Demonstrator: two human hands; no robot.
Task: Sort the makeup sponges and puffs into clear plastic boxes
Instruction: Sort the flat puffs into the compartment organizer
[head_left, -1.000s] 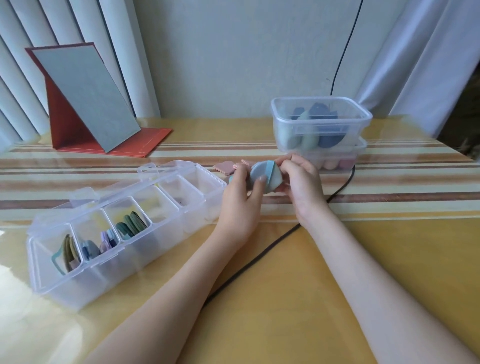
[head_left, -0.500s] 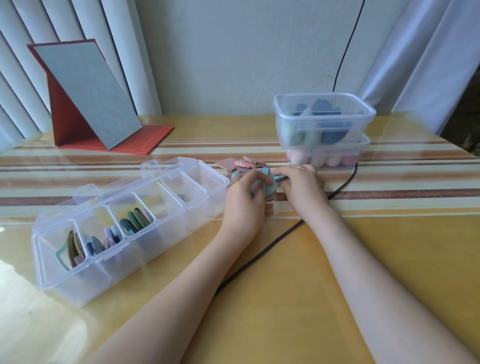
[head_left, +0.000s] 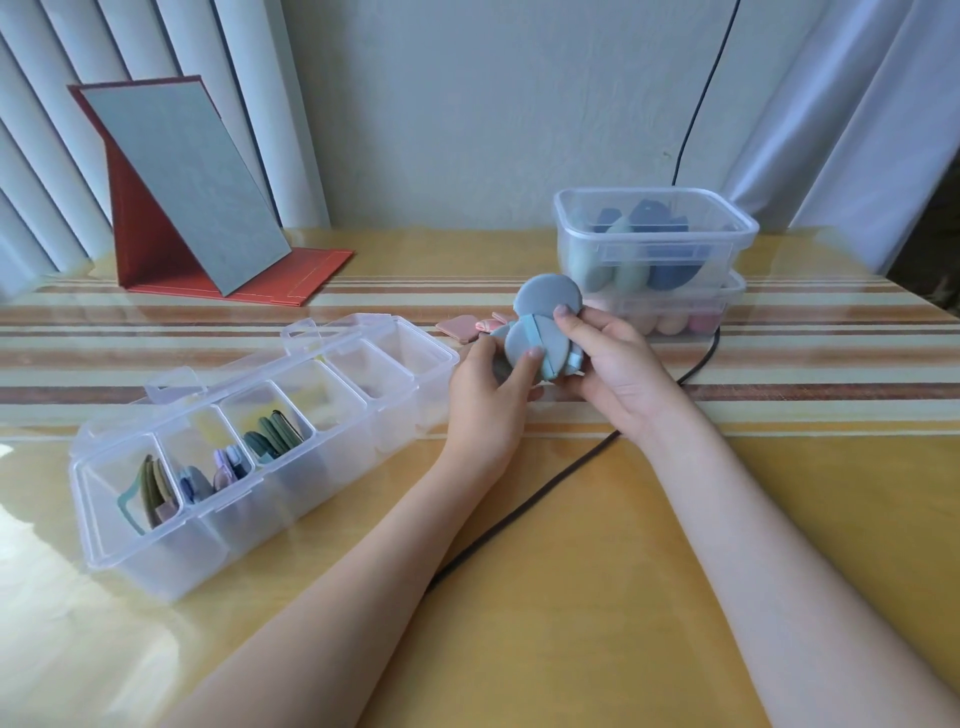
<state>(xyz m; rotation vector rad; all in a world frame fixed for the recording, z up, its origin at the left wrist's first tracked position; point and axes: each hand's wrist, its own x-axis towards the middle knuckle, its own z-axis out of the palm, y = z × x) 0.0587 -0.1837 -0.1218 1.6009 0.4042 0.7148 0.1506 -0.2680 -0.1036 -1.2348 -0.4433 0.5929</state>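
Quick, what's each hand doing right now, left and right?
Left hand: gripping the grey-blue round puffs, thumb on the front one.
Right hand: gripping the same puffs from the other side.

- Two arms came into the picture from the bottom edge.
- Both arms were bare all the way up, with no sleeves on them.
- The left hand (head_left: 485, 395) had no ring, no glove and no watch on it.
- The right hand (head_left: 615, 371) was bare too, with nothing worn on the wrist.
- The nails were short and plain.
- The thumbs and fingers (head_left: 563, 317) showed no marks or stickers.
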